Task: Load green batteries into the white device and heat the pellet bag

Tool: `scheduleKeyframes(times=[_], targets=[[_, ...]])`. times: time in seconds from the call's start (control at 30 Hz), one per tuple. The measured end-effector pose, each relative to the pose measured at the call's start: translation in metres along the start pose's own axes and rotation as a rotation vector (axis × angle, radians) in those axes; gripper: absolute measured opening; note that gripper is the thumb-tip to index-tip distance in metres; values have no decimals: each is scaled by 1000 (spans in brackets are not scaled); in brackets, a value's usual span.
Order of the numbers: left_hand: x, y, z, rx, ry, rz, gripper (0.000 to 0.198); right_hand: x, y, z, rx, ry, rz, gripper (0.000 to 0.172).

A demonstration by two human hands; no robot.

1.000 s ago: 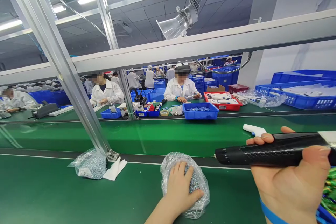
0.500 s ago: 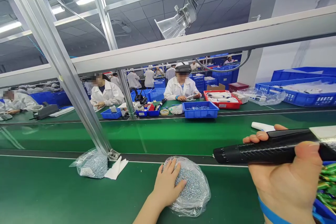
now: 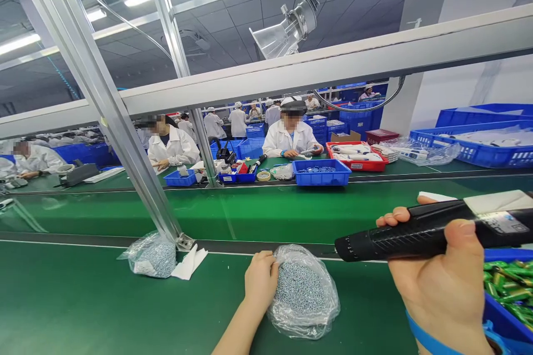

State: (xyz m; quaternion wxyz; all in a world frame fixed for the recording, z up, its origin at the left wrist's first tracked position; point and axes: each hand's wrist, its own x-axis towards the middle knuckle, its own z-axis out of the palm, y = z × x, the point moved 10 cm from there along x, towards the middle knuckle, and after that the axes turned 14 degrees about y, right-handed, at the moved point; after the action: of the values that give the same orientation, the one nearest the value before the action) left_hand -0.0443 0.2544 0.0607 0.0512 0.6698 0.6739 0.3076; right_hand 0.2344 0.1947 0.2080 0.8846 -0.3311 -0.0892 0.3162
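Left hand [image 3: 260, 280], fingers curled, pinches the edge of a clear plastic bag of small grey screws [image 3: 303, 291]; right hand [image 3: 443, 283] grips a black cylindrical electric screwdriver [image 3: 410, 231].

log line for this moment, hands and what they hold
left hand: at edge of screw bag | right hand: grips black driver | surface: green bench

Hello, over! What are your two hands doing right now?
Left hand pinching the bag of screws at its edge. Right hand gripping black electric screwdriver, held level above bench. Nothing between them.

Second screw bag [image 3: 150, 255] by white paper [image 3: 189, 262]; blue bin [image 3: 321, 172] opposite
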Motion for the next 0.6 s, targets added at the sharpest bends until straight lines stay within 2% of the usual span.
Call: scheduleKeyframes(times=[0.27,0.47,0.6], targets=[[0,11,-5,-137,66,12,31,1,8,-1,-21,-24,44,52],[0,-5,2,-131,48,-33,29,-1,5,0,-35,-33,3,44],[-6,-15,-5,-114,74,-59,38,-2,5,1,-32,-30,-1,45]])
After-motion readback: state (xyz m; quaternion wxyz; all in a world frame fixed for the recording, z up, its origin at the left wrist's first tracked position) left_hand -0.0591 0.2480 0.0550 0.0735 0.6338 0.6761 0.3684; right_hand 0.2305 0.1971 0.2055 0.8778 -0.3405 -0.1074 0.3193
